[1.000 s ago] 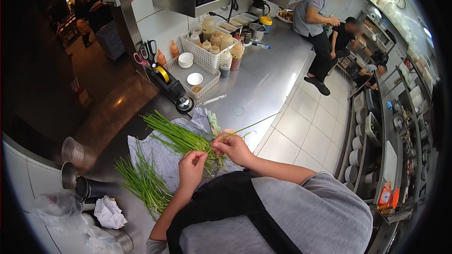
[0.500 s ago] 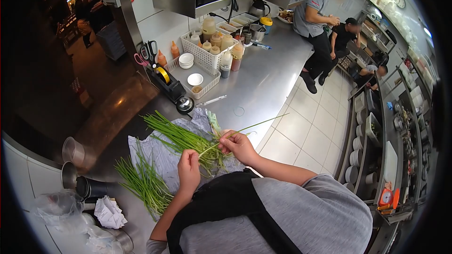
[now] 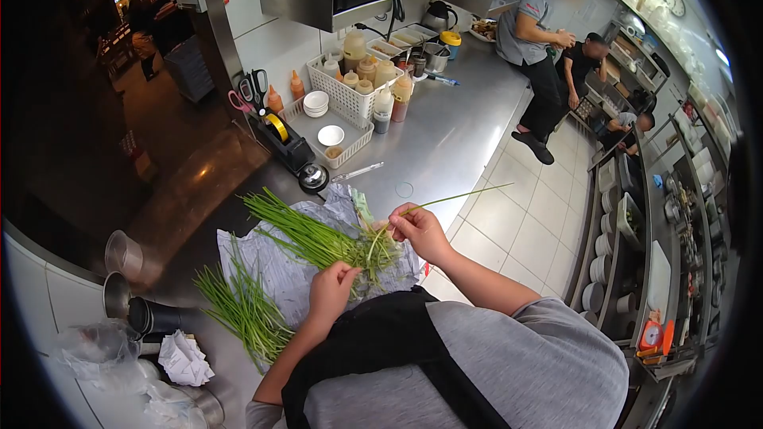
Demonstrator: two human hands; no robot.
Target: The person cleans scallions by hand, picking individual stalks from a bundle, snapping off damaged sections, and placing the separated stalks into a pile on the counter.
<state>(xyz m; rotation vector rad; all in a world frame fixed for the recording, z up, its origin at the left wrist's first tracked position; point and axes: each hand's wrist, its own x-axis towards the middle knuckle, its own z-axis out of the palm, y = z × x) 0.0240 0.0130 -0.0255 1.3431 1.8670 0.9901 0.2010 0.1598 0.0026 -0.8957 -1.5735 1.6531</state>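
A long green chive stalk (image 3: 469, 195) is pinched between the thumb and fingers of my right hand (image 3: 424, 234), its thin tip reaching out past the table's edge. My left hand (image 3: 330, 292) is closed in a pinch beside the pale ends of the chive pile; whatever lies between its fingertips is too small to make out. The main chive pile (image 3: 306, 230) rests on a crumpled grey-white cloth (image 3: 262, 270), with loose trimmings (image 3: 373, 254) at its near end. A second bunch of chives (image 3: 246, 314) lies to the left, partly off the cloth.
Behind the cloth are a call bell (image 3: 313, 177), a tape dispenser (image 3: 292, 143), a pen (image 3: 358, 171) and a basket of sauce bottles (image 3: 350, 87). Crumpled paper (image 3: 186, 359) lies at left. Several people are at the right, one in grey (image 3: 528, 28) by the table's far end.
My right hand has moved right and slightly up with the chive stalk. My left hand has shifted right, toward the pale chive ends, and my hands are further apart.
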